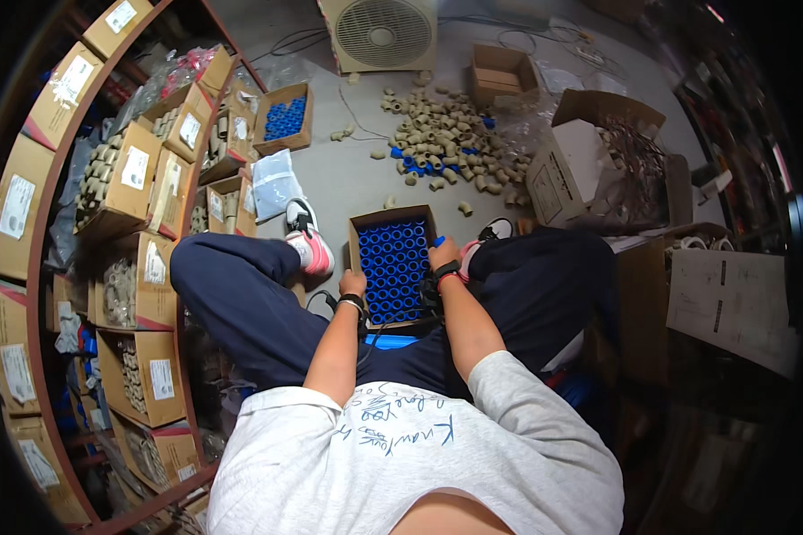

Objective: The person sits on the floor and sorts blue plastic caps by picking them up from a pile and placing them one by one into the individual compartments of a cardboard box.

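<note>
Between my legs stands an open cardboard box (352, 249) filled with rows of blue plastic pipe fittings (393, 271). My left hand (352, 283) is closed on the box's left wall near its lower part. At the right wall, my right hand (444, 253) holds a blue pipe fitting (439, 241) that shows above its fingers. Black straps circle both wrists. Beyond the box, a loose pile of beige pipe fittings (441, 127) lies on the floor with some blue fittings (435, 161) among them.
A metal shelf rack (60, 160) with cardboard boxes of fittings runs along the left. Near it stand a box of blue fittings (306, 138) and a plastic bag (278, 186). A box fan (383, 37), an open carton (505, 73) and a white box (555, 177) stand farther off.
</note>
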{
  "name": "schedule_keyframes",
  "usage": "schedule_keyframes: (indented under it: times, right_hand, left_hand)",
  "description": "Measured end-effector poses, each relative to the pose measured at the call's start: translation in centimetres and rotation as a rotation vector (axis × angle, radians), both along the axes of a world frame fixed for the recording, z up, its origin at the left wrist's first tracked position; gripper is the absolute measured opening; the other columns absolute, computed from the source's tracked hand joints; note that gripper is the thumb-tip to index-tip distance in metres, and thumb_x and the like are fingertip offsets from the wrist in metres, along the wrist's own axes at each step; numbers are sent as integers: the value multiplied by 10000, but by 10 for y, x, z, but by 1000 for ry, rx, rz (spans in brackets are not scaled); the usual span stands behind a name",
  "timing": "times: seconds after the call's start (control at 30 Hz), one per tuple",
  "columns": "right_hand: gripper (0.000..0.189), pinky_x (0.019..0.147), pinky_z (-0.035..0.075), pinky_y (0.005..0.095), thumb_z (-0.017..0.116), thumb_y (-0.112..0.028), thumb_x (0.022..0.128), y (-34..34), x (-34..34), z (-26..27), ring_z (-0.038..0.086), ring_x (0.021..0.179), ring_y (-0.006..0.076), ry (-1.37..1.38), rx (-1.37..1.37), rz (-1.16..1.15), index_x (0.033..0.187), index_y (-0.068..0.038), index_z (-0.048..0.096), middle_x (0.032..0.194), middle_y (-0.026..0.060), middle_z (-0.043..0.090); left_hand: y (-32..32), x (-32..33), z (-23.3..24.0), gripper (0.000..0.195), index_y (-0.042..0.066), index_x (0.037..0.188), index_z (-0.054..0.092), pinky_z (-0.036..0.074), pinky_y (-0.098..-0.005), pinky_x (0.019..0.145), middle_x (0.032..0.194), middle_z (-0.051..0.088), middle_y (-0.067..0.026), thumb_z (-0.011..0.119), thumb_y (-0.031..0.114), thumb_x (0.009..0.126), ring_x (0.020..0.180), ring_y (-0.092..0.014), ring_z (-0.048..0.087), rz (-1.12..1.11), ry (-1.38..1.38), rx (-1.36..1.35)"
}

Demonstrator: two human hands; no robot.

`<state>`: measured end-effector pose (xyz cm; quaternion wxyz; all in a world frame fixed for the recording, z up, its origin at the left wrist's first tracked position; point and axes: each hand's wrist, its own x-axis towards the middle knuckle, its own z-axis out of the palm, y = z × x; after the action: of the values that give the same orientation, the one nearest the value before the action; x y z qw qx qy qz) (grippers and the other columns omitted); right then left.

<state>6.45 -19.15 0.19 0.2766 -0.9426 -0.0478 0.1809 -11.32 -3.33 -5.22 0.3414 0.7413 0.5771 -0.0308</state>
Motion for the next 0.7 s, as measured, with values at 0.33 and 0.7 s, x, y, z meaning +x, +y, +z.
schedule_keyframes:
  times: [0.33, 0.7]
  right_hand:
    - [297, 763, 473, 457, 588, -197, 676, -10, 11, 3, 590, 872, 384, 10, 3, -27, 927, -39, 591, 900, 214, 623]
    - [306, 706, 480, 470, 595, -248, 707, -15, 7, -1, 603, 812, 379, -111, 21, 138, 947, -61, 557, 844, 187, 632]
  left_hand:
    - [1, 6, -4, 488, -58, 1020, 579, 412, -433, 881, 1039, 566, -293, 466, 374, 824, 1032, -422, 521, -71, 41, -50]
    - [-14, 19, 16, 218, 71, 982, 540, 454, -500, 739, 896, 610, -229, 477, 222, 838, 865, -426, 568, 176, -98, 180]
